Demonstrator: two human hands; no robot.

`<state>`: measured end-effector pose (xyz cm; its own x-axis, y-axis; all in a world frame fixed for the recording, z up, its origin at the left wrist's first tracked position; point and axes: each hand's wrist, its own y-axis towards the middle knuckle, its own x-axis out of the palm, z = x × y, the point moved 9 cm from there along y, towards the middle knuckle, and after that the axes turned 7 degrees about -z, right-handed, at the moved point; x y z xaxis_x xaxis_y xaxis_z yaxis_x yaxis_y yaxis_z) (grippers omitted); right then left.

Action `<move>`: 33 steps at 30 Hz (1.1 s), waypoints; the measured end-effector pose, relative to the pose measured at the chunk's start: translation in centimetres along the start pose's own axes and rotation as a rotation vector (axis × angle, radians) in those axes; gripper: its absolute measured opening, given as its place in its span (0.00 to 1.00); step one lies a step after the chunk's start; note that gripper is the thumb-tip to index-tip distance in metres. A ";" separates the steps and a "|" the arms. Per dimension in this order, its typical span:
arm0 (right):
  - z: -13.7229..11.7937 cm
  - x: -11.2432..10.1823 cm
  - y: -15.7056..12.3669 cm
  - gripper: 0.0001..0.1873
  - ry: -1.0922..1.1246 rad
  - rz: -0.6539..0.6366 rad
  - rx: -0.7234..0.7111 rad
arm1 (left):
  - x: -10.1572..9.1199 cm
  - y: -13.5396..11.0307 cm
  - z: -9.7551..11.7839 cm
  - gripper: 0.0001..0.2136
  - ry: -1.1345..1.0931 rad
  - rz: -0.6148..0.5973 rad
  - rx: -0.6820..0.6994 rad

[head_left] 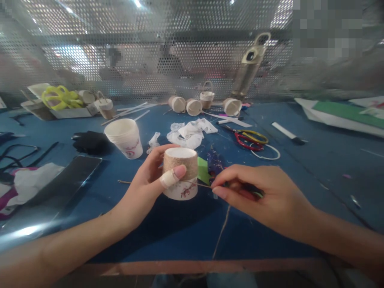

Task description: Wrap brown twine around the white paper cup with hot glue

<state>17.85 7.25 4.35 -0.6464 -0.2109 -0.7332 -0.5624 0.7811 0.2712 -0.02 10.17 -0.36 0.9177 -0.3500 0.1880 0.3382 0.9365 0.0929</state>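
Paper cup (180, 174), upper part wrapped in twine, at frame centre above the blue bench (315, 160): left hand (150, 186) fingers closed round its side, bandaged thumb in front. Right hand (258, 196) fingers pinch the twine strand (201, 185) just right of the cup. Stacked white cups (125, 138) stand upper left; scissors (250, 139) lie upper right.

Single head-worn view, facing forward and down over the table (315, 168) toward the mesh wall (192, 52); left hand (147, 188) and right hand (264, 200) close, lower centre.
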 end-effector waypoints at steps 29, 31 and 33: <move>1.4 1.0 -0.1 0.16 0.421 -0.028 0.165 | 1.8 -0.4 -1.5 0.15 -0.233 -0.108 -0.160; 1.3 0.9 -0.1 0.15 0.402 -0.025 0.163 | 1.8 -0.4 -1.6 0.15 -0.242 -0.107 -0.165; 1.2 0.9 -0.1 0.15 0.379 -0.022 0.163 | 1.8 -0.4 -1.8 0.15 -0.249 -0.105 -0.174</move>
<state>18.00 7.72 2.92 -0.7966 -0.4061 -0.4479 -0.5085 0.8507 0.1331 1.89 9.20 -1.78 0.8040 -0.4195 0.4215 0.4788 0.8770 -0.0406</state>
